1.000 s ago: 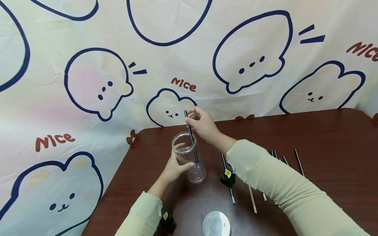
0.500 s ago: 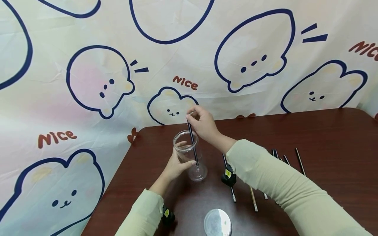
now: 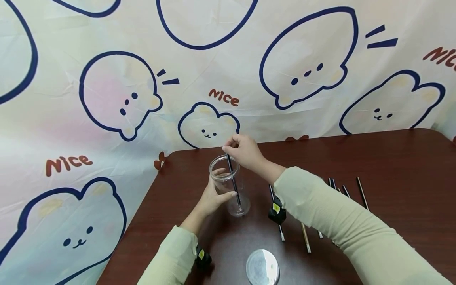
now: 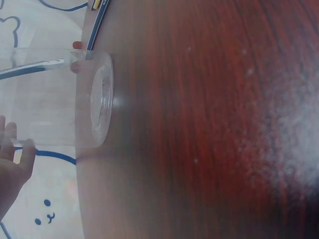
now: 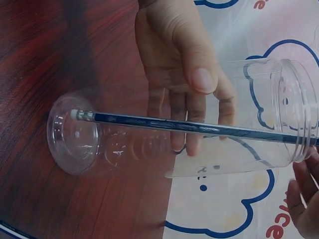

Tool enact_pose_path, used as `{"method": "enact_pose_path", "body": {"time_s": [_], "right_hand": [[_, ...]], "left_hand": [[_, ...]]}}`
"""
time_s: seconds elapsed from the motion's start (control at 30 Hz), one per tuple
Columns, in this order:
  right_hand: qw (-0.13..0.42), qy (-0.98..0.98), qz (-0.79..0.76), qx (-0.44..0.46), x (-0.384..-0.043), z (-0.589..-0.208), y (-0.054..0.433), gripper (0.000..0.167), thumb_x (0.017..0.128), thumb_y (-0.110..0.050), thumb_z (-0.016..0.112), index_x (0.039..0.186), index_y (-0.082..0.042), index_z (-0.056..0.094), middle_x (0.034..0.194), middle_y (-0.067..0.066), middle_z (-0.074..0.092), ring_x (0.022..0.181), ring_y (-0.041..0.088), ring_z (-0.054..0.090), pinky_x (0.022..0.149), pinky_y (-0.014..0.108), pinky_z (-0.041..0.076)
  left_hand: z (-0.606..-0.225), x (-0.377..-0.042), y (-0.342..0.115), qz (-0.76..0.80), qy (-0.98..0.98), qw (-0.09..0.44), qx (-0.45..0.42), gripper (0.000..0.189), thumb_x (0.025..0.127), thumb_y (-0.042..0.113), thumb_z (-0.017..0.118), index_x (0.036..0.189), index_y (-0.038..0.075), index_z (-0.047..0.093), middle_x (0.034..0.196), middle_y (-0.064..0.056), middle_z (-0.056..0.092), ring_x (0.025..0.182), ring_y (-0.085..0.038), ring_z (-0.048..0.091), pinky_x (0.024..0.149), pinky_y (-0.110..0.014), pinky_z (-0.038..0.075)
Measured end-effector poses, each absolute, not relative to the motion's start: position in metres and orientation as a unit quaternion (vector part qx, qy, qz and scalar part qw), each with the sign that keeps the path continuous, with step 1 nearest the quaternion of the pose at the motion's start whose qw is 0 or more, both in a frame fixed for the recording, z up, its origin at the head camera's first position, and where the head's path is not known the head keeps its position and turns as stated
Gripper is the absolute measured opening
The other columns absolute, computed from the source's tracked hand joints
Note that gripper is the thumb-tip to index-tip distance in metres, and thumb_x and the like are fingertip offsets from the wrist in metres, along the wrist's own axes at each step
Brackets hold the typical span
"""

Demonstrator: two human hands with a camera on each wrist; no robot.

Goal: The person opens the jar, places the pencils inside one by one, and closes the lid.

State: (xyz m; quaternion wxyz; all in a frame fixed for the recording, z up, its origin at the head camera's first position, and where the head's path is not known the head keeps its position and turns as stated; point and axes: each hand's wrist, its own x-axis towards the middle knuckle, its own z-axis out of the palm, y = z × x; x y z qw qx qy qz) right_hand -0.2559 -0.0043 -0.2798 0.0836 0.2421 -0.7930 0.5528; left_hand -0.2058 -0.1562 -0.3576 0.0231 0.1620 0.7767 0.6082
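A clear plastic jar (image 3: 239,209), without a lid, is tilted slightly in the head view. My left hand (image 3: 210,200) grips its side, with the thumb in front and the fingers behind. A dark pencil (image 3: 233,180) runs down inside the jar, and its eraser end is close to the bottom in the right wrist view. My right hand (image 3: 244,152) pinches the pencil's upper end just above the jar's rim. In the right wrist view the left hand (image 5: 174,59) shows around the jar, while the fingers of the right hand (image 5: 304,199) appear at the rim.
Several more pencils (image 3: 305,238) lie on the brown table (image 3: 402,178), partly hidden by the right sleeve. A round clear lid (image 3: 263,267) lies at the front. Small black boxes with yellow labels show by the right cuff (image 3: 285,178) and left cuff. A patterned cloth (image 3: 303,122) hangs behind.
The right hand has moved down with the pencil, whose eraser end is now deeper in the jar. The left hand keeps its grip on the jar.
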Motion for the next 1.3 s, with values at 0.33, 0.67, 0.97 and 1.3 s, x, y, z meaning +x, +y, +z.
{"method": "enact_pose_path", "body": {"time_s": [0.33,0.67,0.97,1.3], "right_hand": [[0.042,-0.810,0.541,0.222,-0.259,-0.281,0.001,0.009,0.082,-0.016,0.058,0.077,-0.008,0.059,0.071,0.003,0.055,0.067,0.017,0.049,0.056,0.026,0.041],[-0.040,-0.750,0.639,0.167,-0.256,-0.278,0.016,0.015,0.083,-0.012,0.057,0.093,-0.001,0.057,0.088,0.012,0.057,0.076,0.022,0.055,0.070,0.031,0.045],[-0.082,-0.713,0.682,0.138,-0.246,-0.273,0.035,0.018,0.083,-0.009,0.055,0.095,0.004,0.054,0.089,0.016,0.056,0.078,0.030,0.056,0.067,0.033,0.048],[-0.095,-0.714,0.684,0.118,-0.232,-0.283,0.077,0.024,0.084,-0.010,0.054,0.100,0.008,0.051,0.081,0.010,0.057,0.066,0.019,0.058,0.066,0.034,0.048]], "left_hand": [[-0.356,-0.208,-0.153,0.609,0.773,0.032,0.176,0.071,0.074,0.001,0.064,0.127,0.006,0.017,0.128,-0.018,0.028,0.106,-0.036,0.040,0.084,-0.038,0.037],[-0.356,-0.207,-0.150,0.615,0.769,0.030,0.170,0.069,0.073,-0.003,0.061,0.126,0.006,0.018,0.124,-0.018,0.033,0.103,-0.038,0.042,0.083,-0.038,0.038],[-0.358,-0.206,-0.153,0.614,0.773,0.022,0.157,0.070,0.072,-0.003,0.063,0.125,0.004,0.019,0.122,-0.019,0.036,0.105,-0.036,0.041,0.087,-0.040,0.033],[-0.359,-0.204,-0.156,0.623,0.766,0.026,0.156,0.069,0.073,-0.003,0.063,0.126,0.007,0.019,0.122,-0.018,0.037,0.107,-0.035,0.039,0.083,-0.036,0.036]]}}
